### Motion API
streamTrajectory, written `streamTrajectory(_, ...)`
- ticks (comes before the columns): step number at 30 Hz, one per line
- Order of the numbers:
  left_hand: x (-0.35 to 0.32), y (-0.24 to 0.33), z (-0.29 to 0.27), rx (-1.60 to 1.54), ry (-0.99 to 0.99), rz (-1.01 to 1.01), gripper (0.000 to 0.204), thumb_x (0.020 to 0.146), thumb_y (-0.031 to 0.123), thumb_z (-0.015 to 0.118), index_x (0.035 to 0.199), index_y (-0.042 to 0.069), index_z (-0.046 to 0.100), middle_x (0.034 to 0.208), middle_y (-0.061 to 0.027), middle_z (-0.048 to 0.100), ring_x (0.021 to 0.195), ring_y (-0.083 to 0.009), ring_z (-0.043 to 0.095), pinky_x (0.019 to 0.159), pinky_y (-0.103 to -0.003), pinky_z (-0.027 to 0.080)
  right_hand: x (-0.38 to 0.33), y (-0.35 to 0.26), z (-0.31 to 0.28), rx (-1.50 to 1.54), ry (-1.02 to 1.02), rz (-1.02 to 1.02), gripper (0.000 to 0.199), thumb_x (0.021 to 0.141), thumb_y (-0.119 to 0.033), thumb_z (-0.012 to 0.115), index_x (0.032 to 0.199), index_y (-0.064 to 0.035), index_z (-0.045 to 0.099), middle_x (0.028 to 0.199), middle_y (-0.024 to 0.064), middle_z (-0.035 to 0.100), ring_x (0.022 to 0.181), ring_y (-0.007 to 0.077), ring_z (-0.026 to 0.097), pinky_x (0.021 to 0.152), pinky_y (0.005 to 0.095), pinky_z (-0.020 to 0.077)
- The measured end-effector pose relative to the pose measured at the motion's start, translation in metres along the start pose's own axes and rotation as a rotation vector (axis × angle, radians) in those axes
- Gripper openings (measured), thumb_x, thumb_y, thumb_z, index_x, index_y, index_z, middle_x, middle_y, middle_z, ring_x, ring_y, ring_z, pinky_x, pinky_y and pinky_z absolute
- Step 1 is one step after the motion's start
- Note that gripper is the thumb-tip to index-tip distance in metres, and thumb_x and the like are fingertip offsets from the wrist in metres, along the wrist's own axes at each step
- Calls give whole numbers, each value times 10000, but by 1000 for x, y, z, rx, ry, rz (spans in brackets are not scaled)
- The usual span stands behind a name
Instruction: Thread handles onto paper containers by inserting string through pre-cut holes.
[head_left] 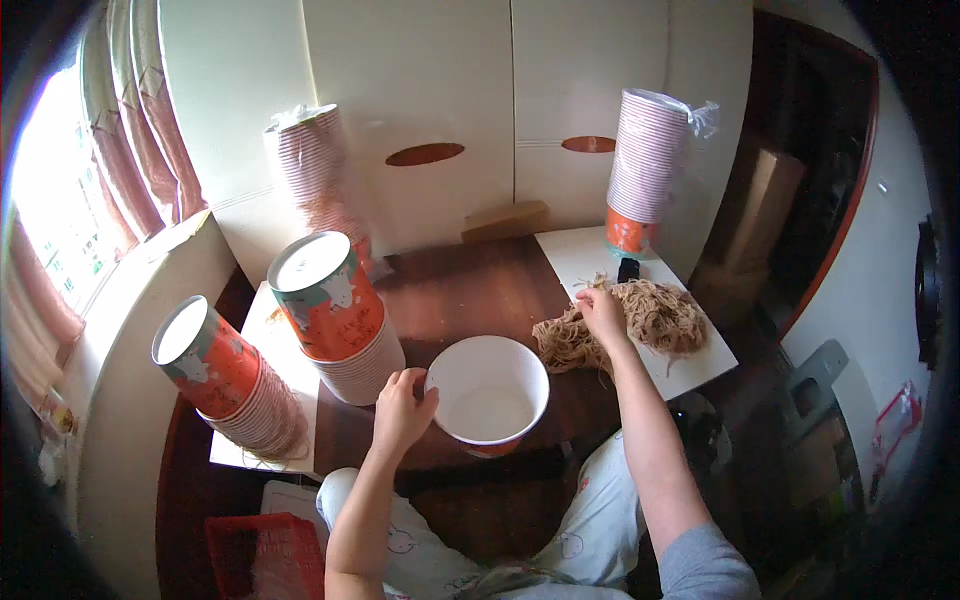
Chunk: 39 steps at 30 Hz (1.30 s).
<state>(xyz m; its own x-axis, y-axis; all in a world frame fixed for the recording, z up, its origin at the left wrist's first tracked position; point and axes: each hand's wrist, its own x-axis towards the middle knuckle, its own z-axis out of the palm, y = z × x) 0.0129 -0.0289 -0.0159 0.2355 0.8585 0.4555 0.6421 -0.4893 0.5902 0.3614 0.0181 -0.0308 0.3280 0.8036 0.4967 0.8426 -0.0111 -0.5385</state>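
A large white-lined paper tub point(488, 400) stands upright on the dark table in front of me, and its inside shows bare white. My left hand point(404, 412) is closed at the tub's left rim, fingers curled and thumb by the edge. To the tub's right lies a tangled heap of tan, noodle-like strands point(660, 315), partly on a white board. Over the heap's left part is my right hand point(603, 318), its fingers pinched together at the strands. How many strands it holds is hidden.
Upside-down stacks of orange paper tubs stand at left point(230, 375) and nearer the middle point(335, 310). Bagged tub stacks rise at back left point(310, 165) and back right point(648, 160). A small black object point(628, 270) touches the heap; a red basket point(265, 555) sits below left.
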Motion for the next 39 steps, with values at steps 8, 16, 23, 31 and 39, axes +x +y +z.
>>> streamTrajectory(8,1,0,-5,-40,41,-42,304,730,221,605,956,25,549,872,-133,558,593,-231,564,593,-322,468,-13,13,-29,-371,-811,173,192,672,-117,550,830,-129,659,832,104,629,730,236,607,641,333,481)
streamTrajectory(16,4,1,-4,-47,33,-64,307,730,222,611,957,26,546,877,-127,559,612,-217,576,580,-315,468,-41,55,-22,-362,-960,-13,316,640,-23,527,895,-168,644,843,42,633,736,190,601,612,314,471)
streamTrajectory(23,10,-5,5,-181,11,-23,253,750,161,585,937,-8,560,822,-151,582,686,-245,588,636,-303,471,-35,76,-18,-335,-799,-207,159,625,-93,616,777,-129,648,753,67,618,711,216,593,633,340,456)
streamTrajectory(31,3,-14,5,-506,-247,-305,320,715,114,558,992,-46,552,804,-95,609,722,-125,560,640,-251,453,-37,-91,-32,883,-288,-260,27,782,-48,574,793,-29,557,839,52,598,770,93,564,652,234,466)
streamTrajectory(39,-1,-2,17,-731,-348,-393,348,729,113,557,1048,-17,513,817,-61,577,741,-105,532,590,-229,444,-77,-160,18,184,-366,-601,103,724,-182,567,749,-116,643,764,53,601,734,237,585,642,357,475)
